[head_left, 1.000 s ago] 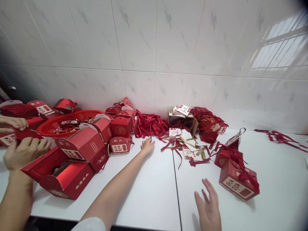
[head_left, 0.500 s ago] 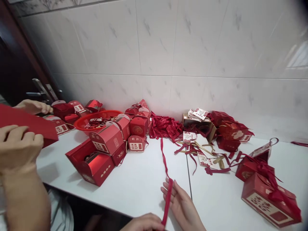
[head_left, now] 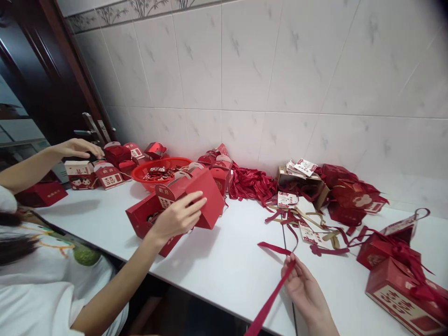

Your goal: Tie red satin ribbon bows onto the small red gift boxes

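My right hand [head_left: 306,287] is above the white table at the lower right, with a dark red ribbon [head_left: 271,298] pinched between thumb and fingers. One length of it runs taut down to the bottom edge of the view. The other end curls loosely over the tabletop beyond my fingertips. My left hand is out of sight. Farther off to the right stands a red gift box [head_left: 402,291] tied with a ribbon bow, and a second red box [head_left: 383,252] is behind it.
A co-worker's hand [head_left: 180,214] at the left holds a red box [head_left: 210,200] beside stacked boxes. Behind are a red basin [head_left: 135,175] of small packets and a heap of red ribbon [head_left: 250,184]. Cards and ribbon scraps [head_left: 315,231] lie right of centre. A tiled wall [head_left: 245,70] closes the back.
My right hand has moved right, drawing the ribbon off the heap's side, and my left hand has left the view. The co-worker's hand has brought a red box to the stack. The view has swung left.
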`<state>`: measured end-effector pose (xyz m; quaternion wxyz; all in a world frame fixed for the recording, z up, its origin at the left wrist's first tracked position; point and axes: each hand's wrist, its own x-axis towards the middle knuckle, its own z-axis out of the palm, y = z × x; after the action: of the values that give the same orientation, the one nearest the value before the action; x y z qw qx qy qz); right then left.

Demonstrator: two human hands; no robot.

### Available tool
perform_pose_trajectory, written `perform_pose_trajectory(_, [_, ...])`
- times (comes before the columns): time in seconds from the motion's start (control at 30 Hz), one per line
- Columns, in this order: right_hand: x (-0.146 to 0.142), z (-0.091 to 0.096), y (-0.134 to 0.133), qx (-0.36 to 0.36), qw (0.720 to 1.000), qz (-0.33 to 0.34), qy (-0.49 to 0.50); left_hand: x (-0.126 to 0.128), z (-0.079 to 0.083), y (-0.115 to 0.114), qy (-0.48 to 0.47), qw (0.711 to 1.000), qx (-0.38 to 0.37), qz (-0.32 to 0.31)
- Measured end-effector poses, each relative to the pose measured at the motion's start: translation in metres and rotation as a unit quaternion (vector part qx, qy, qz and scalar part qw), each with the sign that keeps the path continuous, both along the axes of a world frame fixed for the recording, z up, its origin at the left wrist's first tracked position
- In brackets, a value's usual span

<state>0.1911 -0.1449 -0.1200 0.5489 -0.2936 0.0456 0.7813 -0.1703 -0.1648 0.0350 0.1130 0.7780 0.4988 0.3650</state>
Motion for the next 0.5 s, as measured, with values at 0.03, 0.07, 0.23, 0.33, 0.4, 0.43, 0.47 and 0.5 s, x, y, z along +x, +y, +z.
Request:
perform_pose_trajectory(0.03, [0.006, -0.001, 0.001, -0.008, 1.0, -0.014, 0.002, 0.005, -0.009, 0.007, 0.041, 0.999, -0.008, -0.027])
perform_pose_trajectory(0.07, [0.012, -0.001, 0.003, -0.013, 1.0, -0.028, 0.002, 0.007, -0.017, 0.013, 0.077, 0.996, -0.014, -0.05])
perform_pose_trajectory(0.23, [0.049, -0.004, 0.007, -0.022, 0.996, -0.089, 0.01, 0.01, -0.045, 0.022, 0.122, 0.99, -0.026, -0.07])
perform_pose_trajectory(0.33, [0.072, -0.011, 0.009, -0.038, 0.99, -0.127, 0.042, 0.011, -0.052, 0.02, 0.113, 0.991, -0.027, -0.06])
perform_pose_trajectory(0.4, [0.088, -0.019, 0.011, -0.036, 0.986, -0.154, 0.056, 0.01, -0.05, 0.02, 0.103, 0.993, -0.027, -0.052])
perform_pose_trajectory(0.43, [0.095, -0.023, 0.011, -0.024, 0.985, -0.164, 0.053, 0.008, -0.047, 0.02, 0.096, 0.994, -0.024, -0.044])
perform_pose_trajectory(0.47, [0.101, -0.026, 0.011, -0.007, 0.985, -0.169, 0.038, 0.007, -0.044, 0.019, 0.087, 0.995, -0.021, -0.033])
perform_pose_trajectory(0.5, [0.108, -0.028, 0.01, 0.016, 0.986, -0.168, 0.005, 0.005, -0.041, 0.017, 0.076, 0.997, -0.015, -0.018])
